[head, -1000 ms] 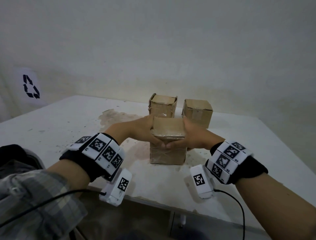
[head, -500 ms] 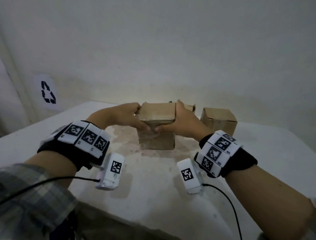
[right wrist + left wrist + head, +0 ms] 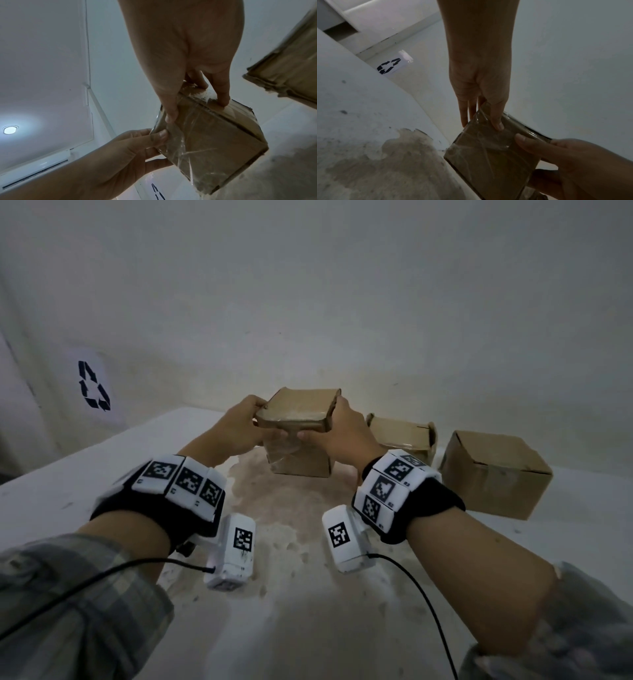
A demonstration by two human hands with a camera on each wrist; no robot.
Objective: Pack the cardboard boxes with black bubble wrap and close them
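Note:
A closed cardboard box (image 3: 298,436) with clear tape over its near face is gripped from both sides. My left hand (image 3: 239,428) holds its left edge and my right hand (image 3: 339,431) its right edge, both thumbs pressing on the taped face. The box tilts slightly toward me, low over the far part of the table; I cannot tell whether it touches. In the left wrist view my left hand (image 3: 479,88) clasps the box (image 3: 488,155) opposite my right hand (image 3: 565,162). The right wrist view shows my right hand (image 3: 185,54) on the box (image 3: 214,142). No black bubble wrap shows.
Two more cardboard boxes stand to the right: one (image 3: 400,436) with a flap edge standing up, and a closed one (image 3: 493,470) nearer me. The white table (image 3: 85,474) has a worn brown patch (image 3: 284,508) in the middle. A recycling sign (image 3: 93,385) hangs on the left wall.
Both hands carried the box away from me and leftward, from in front of the two other boxes to a spot left of them. The grip stayed the same.

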